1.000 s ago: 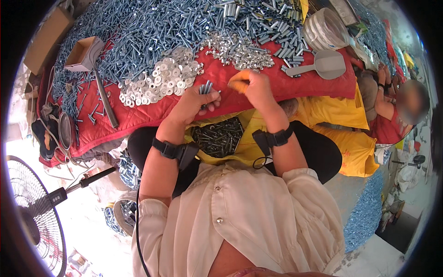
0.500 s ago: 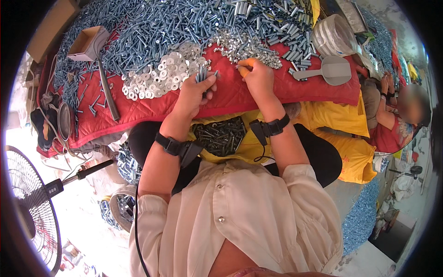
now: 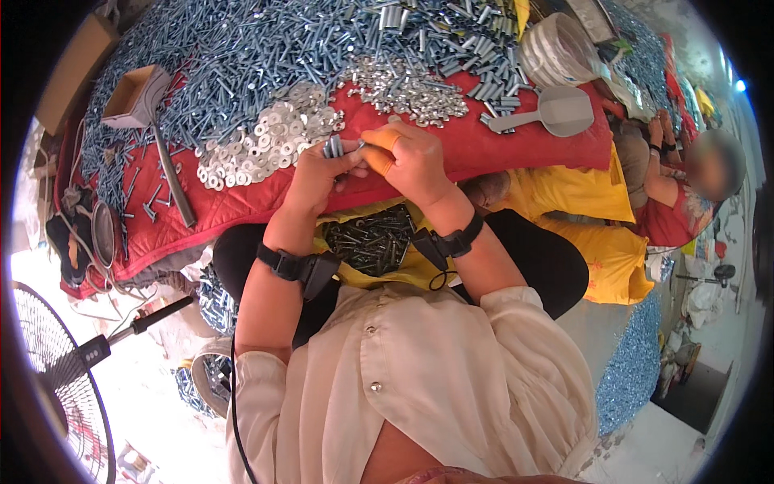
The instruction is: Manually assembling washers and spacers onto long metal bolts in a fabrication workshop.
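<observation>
My left hand (image 3: 316,176) is closed around several silver-blue bolts (image 3: 332,147), their shafts sticking up past the thumb. Orange finger covers are on the thumb and forefinger of my right hand (image 3: 415,165). Those fingers pinch a small silver nut, mostly hidden, against the end of a bolt at my left fingertips. Both hands meet above the red quilted cloth (image 3: 266,198). Just beyond them lie a heap of flat washers (image 3: 270,137) and a heap of small silver nuts (image 3: 403,89).
A large pile of bolts (image 3: 242,48) covers the far side, with metal sleeves (image 3: 484,48) at its right. A grey scoop (image 3: 560,111), a white bucket (image 3: 556,52) and a hammer (image 3: 173,177) lie around. Dark bolts (image 3: 371,242) fill a yellow bag at my lap. A co-worker (image 3: 673,185) sits right.
My right hand has moved left and nearer, from the edge of the nut heap to my left hand's fingertips. The whole view has shifted slightly.
</observation>
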A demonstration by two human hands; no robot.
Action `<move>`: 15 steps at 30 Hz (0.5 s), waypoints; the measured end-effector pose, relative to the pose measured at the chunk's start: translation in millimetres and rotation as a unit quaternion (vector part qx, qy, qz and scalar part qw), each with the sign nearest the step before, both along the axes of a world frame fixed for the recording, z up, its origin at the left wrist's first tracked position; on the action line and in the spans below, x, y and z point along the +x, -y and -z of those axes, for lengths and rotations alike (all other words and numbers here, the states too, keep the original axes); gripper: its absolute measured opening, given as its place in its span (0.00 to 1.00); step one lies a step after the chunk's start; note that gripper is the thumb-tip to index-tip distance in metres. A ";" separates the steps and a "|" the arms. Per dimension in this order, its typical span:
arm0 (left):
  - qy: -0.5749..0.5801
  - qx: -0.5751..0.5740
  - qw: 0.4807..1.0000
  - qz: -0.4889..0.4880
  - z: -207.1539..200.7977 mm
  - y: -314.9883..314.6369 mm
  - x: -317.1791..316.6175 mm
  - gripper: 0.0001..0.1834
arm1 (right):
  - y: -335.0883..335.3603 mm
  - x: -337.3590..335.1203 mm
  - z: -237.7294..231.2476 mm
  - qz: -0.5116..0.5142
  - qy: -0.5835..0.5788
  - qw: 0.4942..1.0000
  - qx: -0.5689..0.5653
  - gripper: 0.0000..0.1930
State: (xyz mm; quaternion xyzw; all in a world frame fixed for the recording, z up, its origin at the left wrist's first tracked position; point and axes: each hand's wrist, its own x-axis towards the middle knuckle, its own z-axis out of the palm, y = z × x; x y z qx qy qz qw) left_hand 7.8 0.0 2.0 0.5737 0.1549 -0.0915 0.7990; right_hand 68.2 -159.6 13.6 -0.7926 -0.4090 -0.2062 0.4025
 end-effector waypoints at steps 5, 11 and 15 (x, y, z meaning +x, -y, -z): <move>-0.002 -0.033 0.999 0.025 1.6 2.0 2.1 0.10 | -0.4 0.2 3.1 0.026 -0.292 0.951 0.097 0.09; -0.037 0.008 0.998 0.052 -3.7 4.8 2.0 0.09 | 10.3 16.4 0.1 -0.021 -0.334 0.933 0.133 0.10; -0.019 -0.018 1.000 -0.002 1.6 -4.6 0.7 0.08 | 29.5 53.8 -15.9 0.131 -0.067 0.974 -0.175 0.08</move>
